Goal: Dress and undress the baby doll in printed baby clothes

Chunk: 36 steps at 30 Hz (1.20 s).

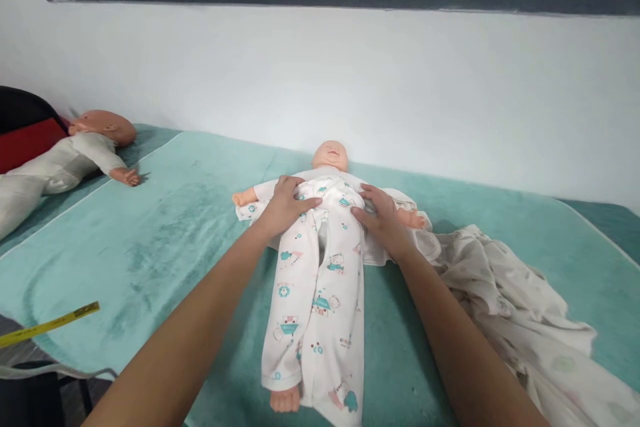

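A baby doll (331, 155) lies on its back in the middle of a teal blanket (175, 227), head toward the wall. It wears white printed pyjamas (320, 293). My left hand (286, 203) rests on the doll's chest at its left side, fingers curled over the cloth. My right hand (383, 217) lies on the other side of the chest, fingers pressed on the garment's edge. One bare foot (284, 399) sticks out of the pyjama leg near me.
A second doll (85, 147) in a plain white suit lies at the far left. A crumpled white printed cloth (520, 307) is heaped at the right. A yellow tape measure (47, 325) pokes in at the lower left. A white wall stands behind.
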{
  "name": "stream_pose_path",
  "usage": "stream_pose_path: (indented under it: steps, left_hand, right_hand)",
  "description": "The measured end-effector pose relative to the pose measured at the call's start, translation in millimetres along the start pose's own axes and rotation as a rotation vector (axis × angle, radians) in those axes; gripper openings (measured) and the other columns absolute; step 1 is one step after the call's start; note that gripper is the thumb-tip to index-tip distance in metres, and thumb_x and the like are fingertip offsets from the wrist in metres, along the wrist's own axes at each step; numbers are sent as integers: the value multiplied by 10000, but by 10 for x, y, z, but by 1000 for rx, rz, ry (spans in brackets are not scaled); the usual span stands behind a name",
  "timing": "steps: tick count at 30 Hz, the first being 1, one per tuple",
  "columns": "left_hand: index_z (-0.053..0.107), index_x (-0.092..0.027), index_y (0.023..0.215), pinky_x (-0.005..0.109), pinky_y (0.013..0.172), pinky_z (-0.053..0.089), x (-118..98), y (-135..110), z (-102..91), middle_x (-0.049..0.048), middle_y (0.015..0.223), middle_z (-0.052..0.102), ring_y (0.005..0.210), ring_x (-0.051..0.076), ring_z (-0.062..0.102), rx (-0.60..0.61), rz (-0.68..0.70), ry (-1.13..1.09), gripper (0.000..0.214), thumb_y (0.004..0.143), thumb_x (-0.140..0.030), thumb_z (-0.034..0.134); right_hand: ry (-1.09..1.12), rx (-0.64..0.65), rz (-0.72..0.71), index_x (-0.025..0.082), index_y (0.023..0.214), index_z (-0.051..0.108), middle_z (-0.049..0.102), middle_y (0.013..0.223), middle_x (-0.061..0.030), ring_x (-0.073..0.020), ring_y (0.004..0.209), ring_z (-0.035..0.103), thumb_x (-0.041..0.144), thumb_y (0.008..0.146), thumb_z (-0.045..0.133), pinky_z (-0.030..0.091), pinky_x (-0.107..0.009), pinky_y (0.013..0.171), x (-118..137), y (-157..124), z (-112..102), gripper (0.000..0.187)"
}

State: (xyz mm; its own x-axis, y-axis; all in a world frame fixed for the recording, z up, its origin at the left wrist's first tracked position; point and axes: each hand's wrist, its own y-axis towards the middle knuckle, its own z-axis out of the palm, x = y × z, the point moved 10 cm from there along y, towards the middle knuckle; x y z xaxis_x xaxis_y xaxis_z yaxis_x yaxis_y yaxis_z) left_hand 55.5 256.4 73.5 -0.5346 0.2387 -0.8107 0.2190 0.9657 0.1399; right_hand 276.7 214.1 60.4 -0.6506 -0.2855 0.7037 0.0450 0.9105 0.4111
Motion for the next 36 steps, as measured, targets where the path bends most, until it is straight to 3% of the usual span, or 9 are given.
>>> stream_pose_path:
  steps: [4, 7, 13, 16, 20, 25, 29, 32, 36]
  left_hand:
    - [560, -194, 872, 385, 951, 409, -171, -85, 14, 60, 1044, 523, 1057, 241, 490, -100, 193, 170, 243, 847, -434, 590]
    - [542, -195, 757, 396, 908, 409, -225, -140, 9, 58, 936, 558, 1004, 252, 502, -5, 241, 255, 290, 888, -451, 505]
    - [556, -236, 1168, 329, 866, 450, -39, -317, -103, 41, 1183, 577, 1059, 249, 559, 431, 76, 188, 584, 684, -526, 707]
    - [598, -208, 1028, 326, 909, 437, -44, -442, -119, 56, 1141, 595, 1097, 264, 550, 353, 139, 307, 452, 633, -370, 747]
    - [581, -184, 945, 385, 871, 429, 98, -655, -39, 103, 962, 627, 1034, 302, 576, 171, 34, 382, 180, 784, -253, 540]
    - [531, -202, 1119, 298, 727, 459, 177, -853, -72, 41, 937, 640, 871, 222, 603, 276, -10, 263, 342, 823, -371, 549]
    - [591, -200, 1059, 277, 726, 449, 16, -921, -134, 31, 1004, 635, 868, 208, 591, 428, 119, 170, 485, 689, -493, 705]
    - [603, -191, 845, 301, 732, 416, -19, -900, -206, 45, 893, 635, 866, 235, 588, 281, 113, 284, 256, 737, -419, 644]
    - [576, -184, 886, 326, 698, 406, 54, -994, -164, 52, 797, 605, 819, 251, 581, 191, 27, 319, 180, 810, -329, 501]
  right_hand:
    - [109, -69, 51, 235, 770, 558, 573, 1311, -62, -282, 1248, 453, 472, 737, 680, 258, -490, 1093, -27, 30, -44, 268]
    - [246, -137, 66, 222, 686, 522, 595, 1226, -64, -250, 1169, 503, 427, 724, 676, 313, -423, 1054, -44, -30, -112, 259]
    - [304, -170, 208, 213, 685, 508, 526, 714, 21, -165, 747, 483, 485, 798, 568, 398, -296, 743, -116, -288, -143, 300]
    - [286, -89, 220, 220, 645, 430, 415, 626, 44, -147, 666, 404, 518, 816, 534, 357, -275, 651, -46, -375, -48, 359]
    - [264, 66, 206, 220, 695, 467, 438, 655, 42, -152, 669, 416, 523, 795, 549, 358, -278, 639, 107, -497, 85, 329]
    - [207, 245, 188, 214, 781, 544, 507, 735, 41, -154, 698, 446, 471, 686, 684, 369, -275, 666, 264, -710, 153, 308]
    - [113, 191, 242, 219, 655, 453, 424, 644, 48, -151, 663, 404, 484, 740, 600, 331, -275, 635, 235, -753, 127, 315]
    - [105, 113, 285, 225, 651, 399, 390, 628, 46, -155, 660, 392, 491, 804, 498, 318, -277, 620, 229, -733, 131, 322]
    - [115, 142, 289, 224, 712, 466, 453, 665, 41, -163, 688, 440, 518, 813, 504, 351, -280, 643, 335, -820, 140, 313]
